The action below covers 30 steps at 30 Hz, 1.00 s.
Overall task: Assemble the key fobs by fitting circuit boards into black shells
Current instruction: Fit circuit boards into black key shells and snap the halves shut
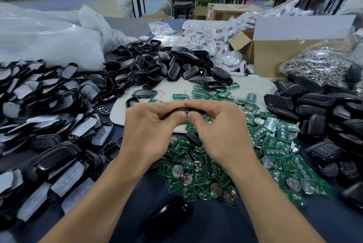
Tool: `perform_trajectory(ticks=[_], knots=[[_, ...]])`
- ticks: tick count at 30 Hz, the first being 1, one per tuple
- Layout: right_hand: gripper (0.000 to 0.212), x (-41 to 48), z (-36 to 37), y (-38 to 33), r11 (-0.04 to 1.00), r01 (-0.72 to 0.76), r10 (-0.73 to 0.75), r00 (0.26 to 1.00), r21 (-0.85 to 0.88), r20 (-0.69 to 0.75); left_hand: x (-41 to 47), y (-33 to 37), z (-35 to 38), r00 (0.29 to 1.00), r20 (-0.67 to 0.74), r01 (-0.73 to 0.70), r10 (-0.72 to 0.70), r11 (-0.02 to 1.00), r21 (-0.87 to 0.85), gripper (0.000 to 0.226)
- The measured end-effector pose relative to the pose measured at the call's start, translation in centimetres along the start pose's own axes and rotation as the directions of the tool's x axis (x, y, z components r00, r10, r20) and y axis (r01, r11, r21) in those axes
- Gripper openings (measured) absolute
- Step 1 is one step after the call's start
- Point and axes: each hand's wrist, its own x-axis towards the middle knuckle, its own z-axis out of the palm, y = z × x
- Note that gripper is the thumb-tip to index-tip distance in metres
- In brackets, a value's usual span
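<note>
Bag — metal rings, shell in fingers

Two bare hands and bare forearms of one person, seen from the head camera.
The left hand and the right hand are uncovered, with short-cut nails on the thumbs and creased knuckles along the fingers. The left forearm and the right forearm are bare too, slim and smooth, right down to the lower edge of the view.
</note>
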Motion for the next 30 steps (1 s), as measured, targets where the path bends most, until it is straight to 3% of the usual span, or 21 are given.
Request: perform_trajectory(ticks=[10, 17, 19, 21, 23, 25, 27, 30], knots=[[0.032, -0.3, -1.3, -0.5, 0.989, 0.057, -0.059, 0.998, -0.136, -0.012, 0.2, -1.1, 0.4, 0.988, 0.068, 0.152, -0.141, 0.970, -0.191, 0.030], [0.029, -0.7, -0.7, -0.4, 0.992, 0.053, -0.067, 0.990, -0.112, -0.121, 0.3, -1.6, 0.3, 0.993, 0.058, 0.106, -0.098, 0.981, -0.159, 0.026], [0.028, -0.6, -0.7, -0.6, 0.998, 0.020, -0.028, 0.991, -0.063, -0.134, 0.3, -1.5, 0.3, 0.991, 0.056, 0.128, -0.120, 0.977, -0.171, 0.025], [0.028, -0.5, -0.3, -0.9, 0.984, -0.101, 0.120, 0.985, 0.149, -0.123, 0.4, -1.3, 0.4, 0.980, 0.056, 0.201, -0.192, 0.937, -0.286, 0.020], [0.030, -0.4, 0.4, -1.2, 0.847, -0.261, 0.324, 0.944, 0.464, -0.062, 0.5, -1.2, 0.5, 0.961, 0.092, 0.276, -0.261, 0.884, -0.376, 0.021], [0.029, -0.6, 1.1, -1.7, 0.622, -0.372, 0.456, 0.887, 0.689, 0.067, 0.5, -1.2, 0.6, 0.941, 0.157, 0.339, -0.301, 0.844, -0.416, 0.027], [0.023, -0.7, 1.7, -2.0, 0.424, -0.427, 0.508, 0.842, 0.799, 0.181, 0.3, -1.1, 0.7, 0.932, 0.209, 0.358, -0.295, 0.832, -0.424, 0.029], [0.017, -1.0, 2.6, -2.1, 0.278, -0.448, 0.520, 0.814, 0.850, 0.259, 0.2, -1.0, 1.3, 0.953, 0.115, 0.302, -0.279, 0.877, -0.374, 0.029]])
